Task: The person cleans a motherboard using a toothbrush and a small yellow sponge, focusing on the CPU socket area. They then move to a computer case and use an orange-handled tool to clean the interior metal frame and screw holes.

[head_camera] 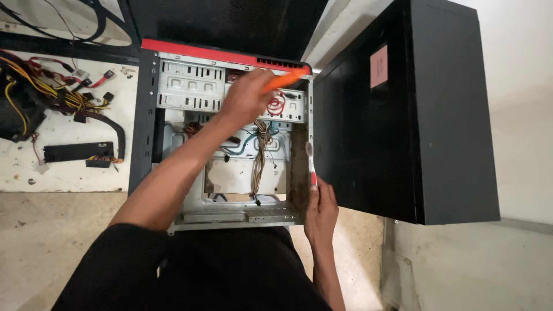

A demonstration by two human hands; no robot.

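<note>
Landmark: open computer case [173, 124], lying on its side on the floor, red front strip at the far edge, bare metal interior facing up.

Left hand [245, 98]: reaching into the far part of the case, over the drive bays; fingers wrapped firmly around an orange-handled tool [286, 79].

Orange-handled tool: held in the left hand at the far right corner of the case, handle angled up toward the red strip; working tip hidden behind the hand, kind of tool hard to tell.

Right hand [320, 212]: resting on the near right edge of the case, fingers curled lightly along the rim; a thin red-and-white object [311, 173] sits at the fingertips, grip on it unclear.

Cable bundle [262, 158]: beige wires running down the middle of the case, a red loop near the drive bays.

Handling, tool: likely light, stiff, plastic handle giving fair grip; best taken around the handle's middle, as now.

Handling, case: likely heavy-ish, rigid sheet metal with sharp stamped edges; best steadied on a folded rim, away from cut openings.

Handling, wires: soft, springy, easily snagged; connectors likely fragile.

Right of the case: 1 black side panel or second tower [438, 115], standing just beside it.

Left of the case: loose power supply [17, 109] with coloured wires and 1 black strip [78, 151] on a white surface, well apart from both hands.
</note>
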